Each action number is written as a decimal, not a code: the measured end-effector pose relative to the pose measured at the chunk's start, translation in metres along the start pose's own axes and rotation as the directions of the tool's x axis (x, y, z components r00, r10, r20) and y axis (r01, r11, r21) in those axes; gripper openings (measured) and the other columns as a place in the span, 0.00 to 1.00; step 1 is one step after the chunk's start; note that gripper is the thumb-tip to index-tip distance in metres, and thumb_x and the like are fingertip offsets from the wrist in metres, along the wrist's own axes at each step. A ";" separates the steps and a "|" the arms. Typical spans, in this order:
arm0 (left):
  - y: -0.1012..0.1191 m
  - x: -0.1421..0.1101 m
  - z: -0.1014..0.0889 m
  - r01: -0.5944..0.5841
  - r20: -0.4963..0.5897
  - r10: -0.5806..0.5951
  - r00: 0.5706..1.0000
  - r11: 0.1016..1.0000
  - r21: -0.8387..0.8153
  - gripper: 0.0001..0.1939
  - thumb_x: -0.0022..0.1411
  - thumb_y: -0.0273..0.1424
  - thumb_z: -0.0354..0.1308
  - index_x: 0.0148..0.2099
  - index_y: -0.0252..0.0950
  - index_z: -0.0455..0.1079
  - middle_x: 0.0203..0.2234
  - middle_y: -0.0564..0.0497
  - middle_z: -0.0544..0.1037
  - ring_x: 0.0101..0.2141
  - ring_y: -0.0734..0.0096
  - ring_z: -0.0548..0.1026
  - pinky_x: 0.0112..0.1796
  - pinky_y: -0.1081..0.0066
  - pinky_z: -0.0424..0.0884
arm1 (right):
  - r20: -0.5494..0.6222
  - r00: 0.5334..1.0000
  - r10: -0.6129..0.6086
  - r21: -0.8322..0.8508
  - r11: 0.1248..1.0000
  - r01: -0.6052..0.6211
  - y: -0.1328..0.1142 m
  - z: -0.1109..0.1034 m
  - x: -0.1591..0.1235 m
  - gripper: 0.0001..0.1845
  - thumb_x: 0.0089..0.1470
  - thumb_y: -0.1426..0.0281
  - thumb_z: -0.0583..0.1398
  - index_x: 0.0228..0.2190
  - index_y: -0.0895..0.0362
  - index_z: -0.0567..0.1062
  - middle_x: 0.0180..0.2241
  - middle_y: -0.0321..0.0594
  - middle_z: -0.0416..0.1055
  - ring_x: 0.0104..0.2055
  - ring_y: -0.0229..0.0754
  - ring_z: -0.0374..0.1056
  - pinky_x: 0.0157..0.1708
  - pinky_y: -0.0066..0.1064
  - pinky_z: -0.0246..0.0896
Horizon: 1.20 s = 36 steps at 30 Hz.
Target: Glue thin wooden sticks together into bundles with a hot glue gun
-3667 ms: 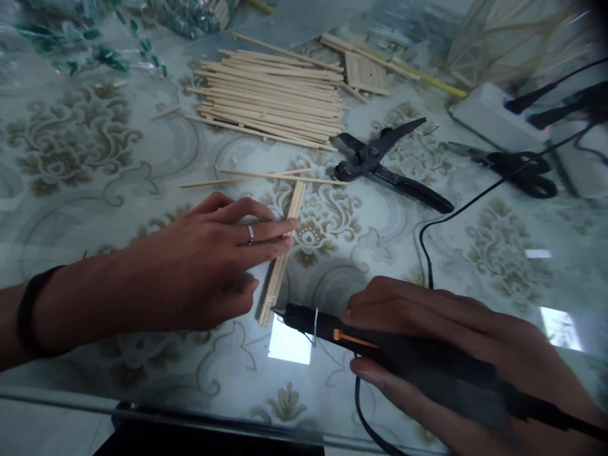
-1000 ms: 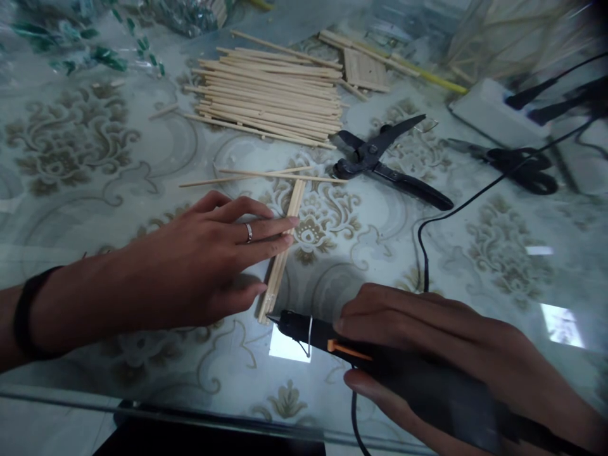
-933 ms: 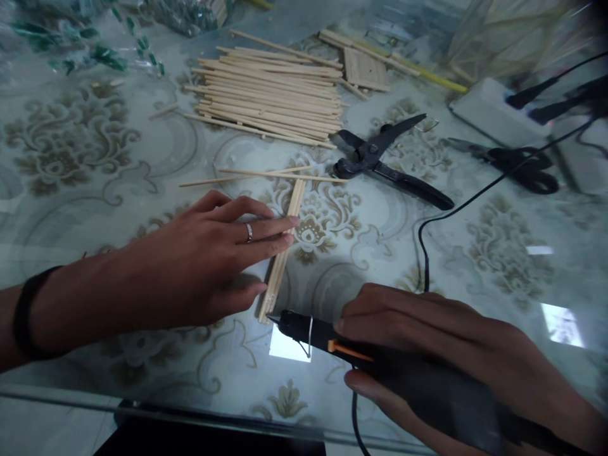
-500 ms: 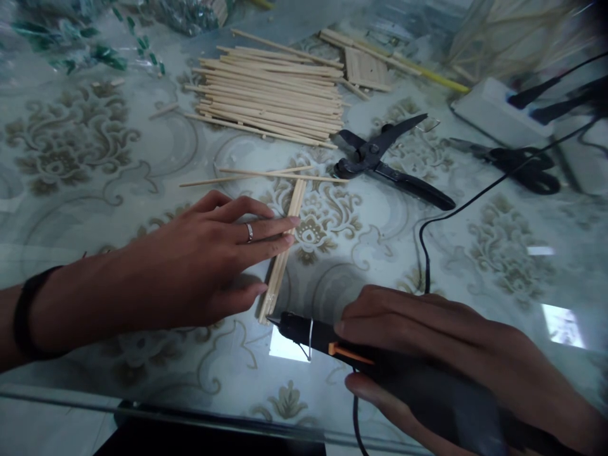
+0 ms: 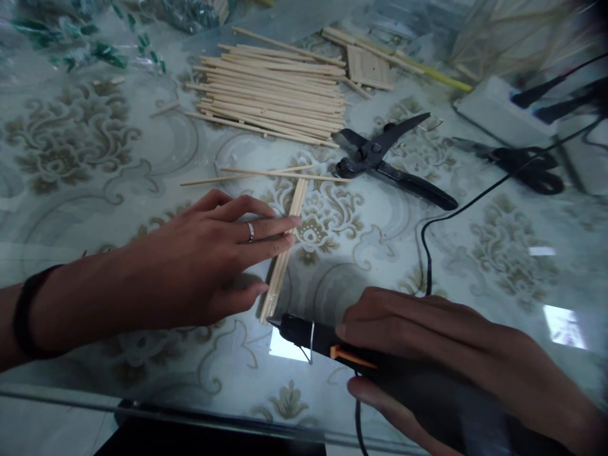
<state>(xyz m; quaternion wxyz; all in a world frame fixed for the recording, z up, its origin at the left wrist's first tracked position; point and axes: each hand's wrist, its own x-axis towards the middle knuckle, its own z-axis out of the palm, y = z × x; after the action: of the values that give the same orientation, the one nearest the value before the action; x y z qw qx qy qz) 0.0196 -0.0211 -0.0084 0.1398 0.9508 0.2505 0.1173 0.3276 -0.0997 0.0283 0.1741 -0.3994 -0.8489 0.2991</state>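
My left hand (image 5: pixel 213 253) lies with its fingers stretched out over a few wooden sticks (image 5: pixel 281 272) placed side by side. Two fingertips press on the sticks from above, and the thumb touches their left side. A shiny, clear patch like glue shows near their lower end. My right hand (image 5: pixel 427 342) is wrapped round a black hot glue gun (image 5: pixel 308 339) with an orange part. Its nozzle tip is at the lower end of the sticks; whether it touches them I cannot tell. Two thin loose sticks (image 5: pixel 266 173) cross just beyond the far end.
A large pile of sticks (image 5: pixel 270 92) lies at the back. Right of it are open black pliers-like cutters (image 5: pixel 380 155), scissors (image 5: pixel 527 168) and a white power strip (image 5: pixel 506 111). A black cord (image 5: pixel 427 253) runs across the glass-topped, flower-patterned table (image 5: pixel 156 392). Plastic bags (image 5: pixel 90 44) lie back left.
Almost nothing differs. The nozzle stays by the lower end of the sticks, and both hands keep their places; the whole view has shifted very slightly.
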 end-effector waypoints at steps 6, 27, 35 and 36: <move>-0.004 -0.002 0.002 -0.016 -0.014 0.016 1.000 1.000 -0.001 0.25 0.82 0.32 0.56 0.76 0.37 0.70 0.77 0.47 0.76 0.71 0.49 0.75 0.65 0.46 0.68 | -0.023 1.000 0.015 0.030 0.999 -0.014 0.001 0.000 0.001 0.03 0.79 0.62 0.62 0.46 0.41 0.74 0.37 0.31 0.84 0.30 0.43 0.83 0.25 0.32 0.77; -0.005 -0.002 0.004 -0.029 -0.034 0.028 0.999 0.999 -0.024 0.24 0.82 0.31 0.56 0.75 0.36 0.70 0.76 0.49 0.77 0.71 0.49 0.74 0.65 0.47 0.67 | 0.073 0.997 -0.027 0.075 0.997 0.022 0.008 -0.012 0.004 0.07 0.75 0.66 0.66 0.49 0.41 0.73 0.44 0.32 0.85 0.36 0.45 0.84 0.28 0.38 0.75; -0.006 0.000 0.005 -0.042 -0.047 0.042 0.998 0.999 0.010 0.23 0.81 0.32 0.56 0.73 0.37 0.73 0.75 0.49 0.79 0.69 0.47 0.77 0.63 0.46 0.70 | 0.037 0.999 0.023 -0.005 1.000 -0.023 0.002 -0.009 0.004 0.04 0.78 0.61 0.63 0.52 0.40 0.74 0.44 0.33 0.85 0.38 0.47 0.86 0.31 0.41 0.77; -0.006 0.000 0.005 -0.040 -0.046 0.041 0.998 0.999 0.010 0.23 0.81 0.32 0.56 0.73 0.37 0.73 0.75 0.48 0.79 0.69 0.46 0.77 0.63 0.45 0.70 | 0.040 0.999 0.029 0.003 1.000 -0.029 0.003 -0.009 0.004 0.05 0.78 0.61 0.64 0.52 0.40 0.74 0.44 0.32 0.85 0.38 0.46 0.86 0.31 0.40 0.77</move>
<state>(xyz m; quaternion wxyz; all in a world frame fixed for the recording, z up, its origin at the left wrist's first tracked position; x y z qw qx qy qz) 0.0186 -0.0174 -0.0147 0.1274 0.9533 0.2348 0.1411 0.3316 -0.0918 0.0336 0.1533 -0.4053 -0.8458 0.3111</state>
